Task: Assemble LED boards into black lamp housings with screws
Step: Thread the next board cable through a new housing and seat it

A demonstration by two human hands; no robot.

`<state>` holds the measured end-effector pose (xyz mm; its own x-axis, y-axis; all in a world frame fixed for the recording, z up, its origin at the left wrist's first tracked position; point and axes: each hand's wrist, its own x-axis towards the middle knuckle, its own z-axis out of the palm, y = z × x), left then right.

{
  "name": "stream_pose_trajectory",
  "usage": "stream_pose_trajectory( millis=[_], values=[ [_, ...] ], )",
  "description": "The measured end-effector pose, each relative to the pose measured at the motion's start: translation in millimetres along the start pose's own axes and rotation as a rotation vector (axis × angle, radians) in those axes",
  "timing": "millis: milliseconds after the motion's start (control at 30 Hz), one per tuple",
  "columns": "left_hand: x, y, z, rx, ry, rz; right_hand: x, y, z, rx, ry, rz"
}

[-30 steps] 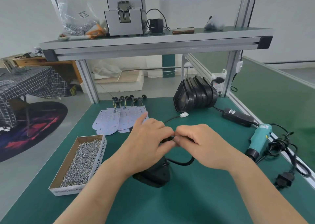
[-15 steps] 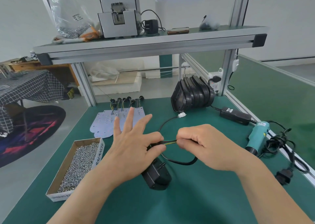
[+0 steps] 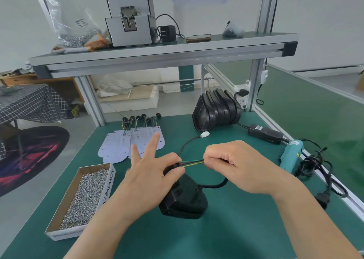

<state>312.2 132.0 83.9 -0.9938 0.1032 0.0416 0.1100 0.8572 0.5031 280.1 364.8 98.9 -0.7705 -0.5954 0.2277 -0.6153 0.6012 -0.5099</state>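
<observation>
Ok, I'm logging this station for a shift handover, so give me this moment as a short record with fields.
Left hand: thumb and forefinger pinch the thin green and yellow wires at their black end; other fingers spread
Right hand: pinches the same wires, further along
Black plastic lamp housing: on the green bench mat, below the hands
White LED boards: fanned out, back left
Cardboard box of silver screws: left of the housing
Stacked black housings: back right
Teal handheld power tool: right edge

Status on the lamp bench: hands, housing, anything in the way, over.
Left hand and right hand both pinch the green-yellow wires, taut between them. Black lamp housing lies beneath left hand. Its black cable loops under right hand.
</observation>
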Motion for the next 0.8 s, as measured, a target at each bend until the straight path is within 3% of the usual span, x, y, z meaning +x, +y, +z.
stream_pose_trajectory(
  millis=[300,400,500,567,633,733,800],
  values=[
    [16,17,15,0.072,0.123,0.053,21,-27,24,-0.207,-0.158,0.141],
    [20,22,12,0.084,0.094,0.084,27,-28,28,-0.303,-0.131,0.151],
    [23,16,2,0.035,0.057,0.115,26,-22,23,-0.192,-0.078,0.129],
    [25,10,-8,-0.113,0.016,0.145,24,-13,25,-0.013,0.036,0.132],
    [28,1,-14,-0.417,-0.038,0.147,22,-6,25,0.14,0.128,0.129],
    [32,-15,-11,-0.901,-0.108,0.163,19,0,23,0.432,0.176,0.133],
    [36,-22,-2,-1.036,-0.177,0.204,19,2,21,0.585,0.193,0.152]
  ],
)
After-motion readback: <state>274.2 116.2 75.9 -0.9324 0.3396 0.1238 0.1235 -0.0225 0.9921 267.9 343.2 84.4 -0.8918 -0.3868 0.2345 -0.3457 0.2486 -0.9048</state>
